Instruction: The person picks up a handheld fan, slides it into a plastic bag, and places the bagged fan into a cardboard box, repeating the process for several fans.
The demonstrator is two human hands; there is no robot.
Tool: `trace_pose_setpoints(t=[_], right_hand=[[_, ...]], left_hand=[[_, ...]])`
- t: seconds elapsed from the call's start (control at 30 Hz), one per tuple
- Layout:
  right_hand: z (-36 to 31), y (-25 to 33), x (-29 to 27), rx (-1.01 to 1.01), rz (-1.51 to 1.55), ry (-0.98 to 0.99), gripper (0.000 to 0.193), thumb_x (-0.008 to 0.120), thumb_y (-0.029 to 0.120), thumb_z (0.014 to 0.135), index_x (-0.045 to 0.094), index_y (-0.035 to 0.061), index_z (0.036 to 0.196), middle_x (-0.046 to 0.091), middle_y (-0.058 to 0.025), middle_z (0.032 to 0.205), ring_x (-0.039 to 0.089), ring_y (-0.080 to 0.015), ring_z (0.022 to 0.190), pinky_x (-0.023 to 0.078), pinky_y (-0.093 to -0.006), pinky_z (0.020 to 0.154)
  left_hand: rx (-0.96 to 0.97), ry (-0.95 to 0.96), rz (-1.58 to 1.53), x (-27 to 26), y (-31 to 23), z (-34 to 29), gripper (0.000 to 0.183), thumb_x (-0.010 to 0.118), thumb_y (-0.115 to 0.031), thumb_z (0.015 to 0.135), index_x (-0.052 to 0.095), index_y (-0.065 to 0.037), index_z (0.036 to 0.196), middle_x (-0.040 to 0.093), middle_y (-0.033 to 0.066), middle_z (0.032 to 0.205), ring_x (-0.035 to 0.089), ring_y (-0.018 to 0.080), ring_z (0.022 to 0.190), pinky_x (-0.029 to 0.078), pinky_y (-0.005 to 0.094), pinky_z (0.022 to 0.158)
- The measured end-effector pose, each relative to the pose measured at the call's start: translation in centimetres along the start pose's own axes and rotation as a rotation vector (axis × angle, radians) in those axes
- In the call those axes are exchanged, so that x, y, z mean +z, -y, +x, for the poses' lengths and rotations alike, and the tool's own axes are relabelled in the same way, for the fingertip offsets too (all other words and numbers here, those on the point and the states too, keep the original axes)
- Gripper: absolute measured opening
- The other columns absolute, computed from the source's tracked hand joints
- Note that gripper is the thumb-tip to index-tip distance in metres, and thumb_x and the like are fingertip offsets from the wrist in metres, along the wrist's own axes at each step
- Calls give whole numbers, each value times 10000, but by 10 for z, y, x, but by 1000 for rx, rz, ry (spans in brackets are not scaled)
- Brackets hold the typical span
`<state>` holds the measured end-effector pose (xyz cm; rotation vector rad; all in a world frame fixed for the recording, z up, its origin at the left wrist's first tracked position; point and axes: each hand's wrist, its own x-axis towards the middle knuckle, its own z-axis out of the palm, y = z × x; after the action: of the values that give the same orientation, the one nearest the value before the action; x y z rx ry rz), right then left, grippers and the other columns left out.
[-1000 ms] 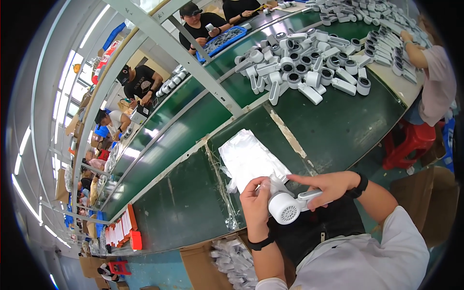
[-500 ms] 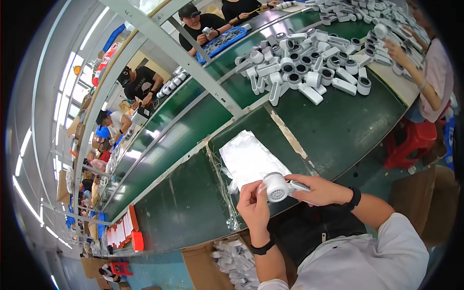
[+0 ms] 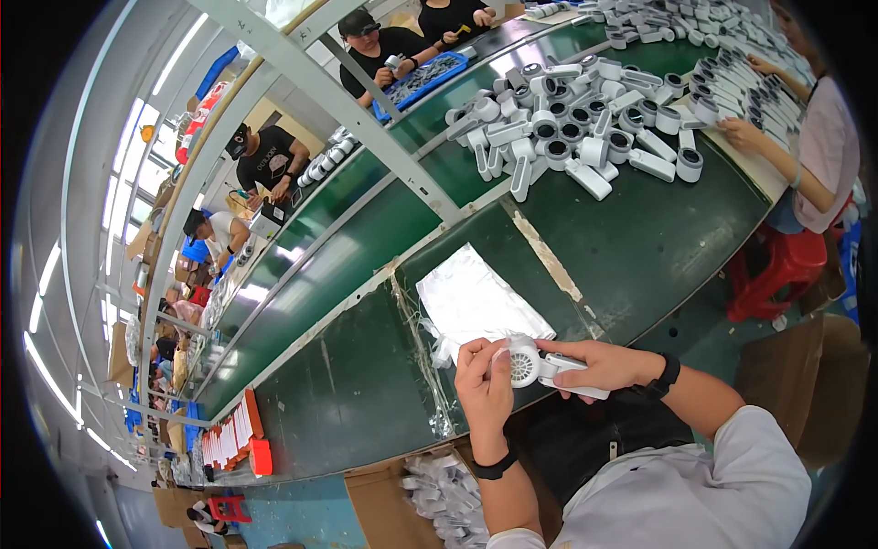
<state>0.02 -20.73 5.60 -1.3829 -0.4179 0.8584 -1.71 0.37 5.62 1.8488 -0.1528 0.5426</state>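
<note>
My right hand (image 3: 599, 364) grips the handle of a small white handheld device (image 3: 540, 366) with a round grilled head. My left hand (image 3: 485, 384) closes on that round head from the left, fingers over its rim. Both hands hold it just above the near edge of the green conveyor belt (image 3: 640, 238). A stack of clear plastic bags (image 3: 476, 302) lies on the belt right behind the device.
A pile of the same white devices (image 3: 572, 123) lies farther up the belt. A person in a pink top (image 3: 823, 137) handles parts at the right. Other workers (image 3: 380, 46) sit across the line. A cardboard box of bagged parts (image 3: 439, 499) stands by my left elbow.
The device has moved up from my lap toward the bags and turned, its grilled head now tucked against my left palm. The person at the right pulled an arm back.
</note>
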Motion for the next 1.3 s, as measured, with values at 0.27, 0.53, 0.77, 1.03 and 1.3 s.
trace_pose_setpoints(t=[0.27, 0.53, 0.77, 1.03, 1.3], right_hand=[[14, -7, 12, 98, 268, -128, 623, 561, 192, 971, 263, 109, 1512, 620, -46, 875, 584, -98, 655, 490, -251, 532], [38, -25, 24, -274, 415, -481, 653, 532, 31, 923, 232, 55, 1502, 612, -137, 1119, 627, -158, 884, 520, -281, 737], [43, -37, 23, -507, 279, -437, 732, 644, 62, 888, 231, 56, 1492, 605, -132, 1192, 611, -156, 1023, 493, -298, 858], [42, -12, 42, -766, -462, -827, 297, 641, 98, 862, 633, 49, 1155, 658, -131, 996, 615, -280, 813, 492, -343, 747], [39, -40, 37, -867, -478, -773, 128, 654, 63, 856, 704, 22, 967, 677, -123, 832, 639, -261, 685, 505, -327, 608]], left_hand=[[215, -21, 456, 12, -16, -3, 194, 671, 18, 808, 714, -41, 988, 584, 94, 924, 570, 175, 699, 462, 272, 621], [153, 118, 140, 36, -15, -38, 189, 713, 47, 763, 698, -1, 945, 634, 110, 969, 621, 193, 741, 494, 274, 655], [-144, -208, -260, 30, 8, -56, 413, 622, -73, 903, 498, -32, 1295, 565, 93, 1203, 564, 191, 1016, 498, 309, 817], [-557, 18, -941, 33, 19, -63, 620, 615, -251, 945, 278, -141, 1454, 493, 73, 1350, 554, 248, 1172, 538, 400, 859], [-483, -169, -966, -15, 16, -58, 504, 569, -264, 970, 360, -132, 1410, 529, 122, 1306, 600, 288, 1047, 570, 398, 659]])
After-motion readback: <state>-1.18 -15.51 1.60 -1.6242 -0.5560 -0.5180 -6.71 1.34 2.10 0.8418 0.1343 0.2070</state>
